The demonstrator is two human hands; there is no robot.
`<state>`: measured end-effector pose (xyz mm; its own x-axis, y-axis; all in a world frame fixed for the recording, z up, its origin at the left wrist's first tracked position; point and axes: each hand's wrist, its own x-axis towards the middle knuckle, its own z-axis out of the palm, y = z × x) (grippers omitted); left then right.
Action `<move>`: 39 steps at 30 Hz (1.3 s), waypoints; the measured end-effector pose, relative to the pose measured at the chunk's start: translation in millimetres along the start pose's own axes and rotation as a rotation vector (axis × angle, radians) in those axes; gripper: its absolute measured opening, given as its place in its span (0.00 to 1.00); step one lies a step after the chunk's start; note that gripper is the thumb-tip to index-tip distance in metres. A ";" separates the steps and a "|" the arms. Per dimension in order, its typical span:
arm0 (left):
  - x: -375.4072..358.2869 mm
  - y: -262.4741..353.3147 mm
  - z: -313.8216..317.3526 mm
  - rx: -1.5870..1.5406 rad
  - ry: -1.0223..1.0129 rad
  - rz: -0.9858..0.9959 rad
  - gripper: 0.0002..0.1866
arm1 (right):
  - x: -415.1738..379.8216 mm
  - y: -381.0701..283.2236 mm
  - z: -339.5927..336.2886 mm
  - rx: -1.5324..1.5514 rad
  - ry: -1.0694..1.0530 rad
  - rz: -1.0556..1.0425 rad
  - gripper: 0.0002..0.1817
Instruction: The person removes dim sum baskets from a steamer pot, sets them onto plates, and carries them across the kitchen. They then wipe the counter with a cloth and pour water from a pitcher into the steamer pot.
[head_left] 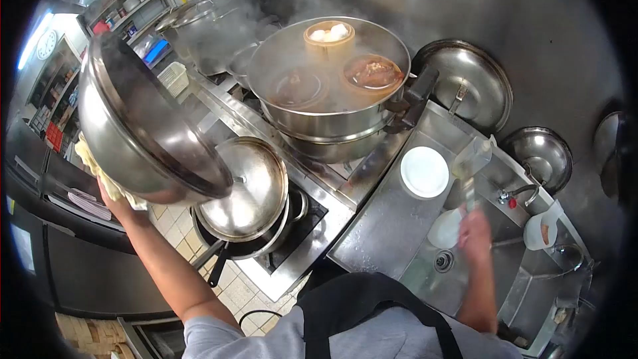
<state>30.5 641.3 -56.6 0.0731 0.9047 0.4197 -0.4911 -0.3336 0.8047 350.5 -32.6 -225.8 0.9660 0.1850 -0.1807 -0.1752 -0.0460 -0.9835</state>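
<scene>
My left hand (108, 189) grips a large domed steel lid (109, 119) through a yellowish cloth (93, 165); the lid is tilted, and most of the fingers are hidden. Over the sink (415, 286), my right hand (474, 233) is closed around a pale-handled utensil (470, 193) whose head is blurred. A white bowl (444, 229) lies just left of that hand. Steam rises from the uncovered steamer pot (325, 121). Inside are a small bamboo basket (329, 48) with white buns and dishes of reddish-brown food (373, 73).
A pan with a steel lid (242, 189) sits on the near burner, its handle (216, 269) sticking out. A white plate (425, 171) lies on the steel drainboard. Lids (465, 80) lean on the wall beside the tap (508, 196). A tall pot (206, 36) steams behind.
</scene>
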 end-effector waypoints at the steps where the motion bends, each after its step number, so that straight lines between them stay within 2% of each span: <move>1: -2.6 -7.4 -8.4 0.051 0.030 0.004 0.21 | 8.5 -53.3 2.8 -0.045 -0.032 -0.123 0.20; 2: -0.6 -15.5 -20.4 0.042 0.029 0.004 0.21 | 18.4 -97.0 7.3 -0.208 0.005 -0.277 0.20; 3: 5.3 -24.8 -35.7 0.359 -0.052 0.224 0.21 | 24.6 -143.1 22.3 -0.391 0.027 -0.447 0.19; 4: 9.8 -32.3 -45.3 0.676 -0.131 0.445 0.21 | 41.0 -176.2 33.0 -0.322 0.000 -0.475 0.16; 5: 10.9 -34.3 -49.8 0.667 -0.131 0.441 0.21 | 49.2 -214.2 53.7 -0.461 -0.011 -0.628 0.16; 6: 13.4 -32.0 -52.2 0.750 -0.197 0.504 0.21 | 67.7 -244.6 63.9 -0.572 -0.035 -0.610 0.15; 7: 17.6 -30.7 -52.3 0.832 -0.265 0.568 0.21 | 80.8 -273.6 85.0 -0.810 -0.015 -0.800 0.16; 8: 12.4 -32.6 -43.5 0.539 -0.207 0.360 0.20 | 111.9 -288.4 102.8 -0.868 -0.025 -1.000 0.16; 9: 7.3 -29.5 -33.6 0.534 -0.211 0.358 0.20 | 121.3 -313.2 129.6 -1.000 -0.039 -0.966 0.17; 11: -6.5 -20.7 -14.4 0.308 -0.136 0.160 0.20 | 152.0 -337.9 184.4 -1.277 0.085 -0.935 0.21; 13: -16.2 -19.2 -1.6 0.237 -0.124 0.161 0.20 | 185.3 -350.6 235.4 -1.548 0.168 -0.884 0.22; 18: -14.5 -24.7 -22.5 0.129 -0.136 0.099 0.20 | 229.4 -362.1 324.6 -1.789 0.054 -0.742 0.23; 20: -16.0 -21.3 -25.1 0.120 -0.147 0.077 0.20 | 250.6 -356.4 342.0 -1.852 0.009 -0.806 0.13; 22: -26.4 -14.9 -17.7 0.124 -0.109 0.066 0.20 | 274.5 -349.9 356.9 -1.876 0.014 -0.808 0.13; 25: -29.4 -14.1 -13.2 0.155 -0.001 0.044 0.21 | 291.6 -342.7 370.6 -1.921 0.020 -0.794 0.14; 27: -34.3 -7.2 -3.9 0.122 0.087 -0.046 0.22 | 299.1 -338.1 373.7 -1.947 0.009 -0.774 0.14; 33: -32.3 -8.4 -7.2 0.114 0.062 -0.030 0.22 | 296.0 -345.4 351.9 -1.887 -0.023 -0.764 0.14; 35: -32.2 -10.2 -9.0 0.107 0.044 -0.024 0.22 | 291.8 -356.6 335.9 -1.842 0.019 -0.785 0.17; 37: -32.0 -10.2 -8.1 0.351 0.059 0.033 0.23 | 284.5 -372.5 313.3 -1.839 0.104 -0.835 0.17; 39: -26.5 -13.0 -19.7 0.275 0.024 0.023 0.23 | 269.9 -393.3 282.4 -1.800 0.168 -0.819 0.15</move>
<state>17.8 626.8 -86.5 0.0426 0.9011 0.4314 -0.2381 -0.4102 0.8804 626.5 312.7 108.8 0.7256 0.6002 0.3366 0.4969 -0.7953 0.3472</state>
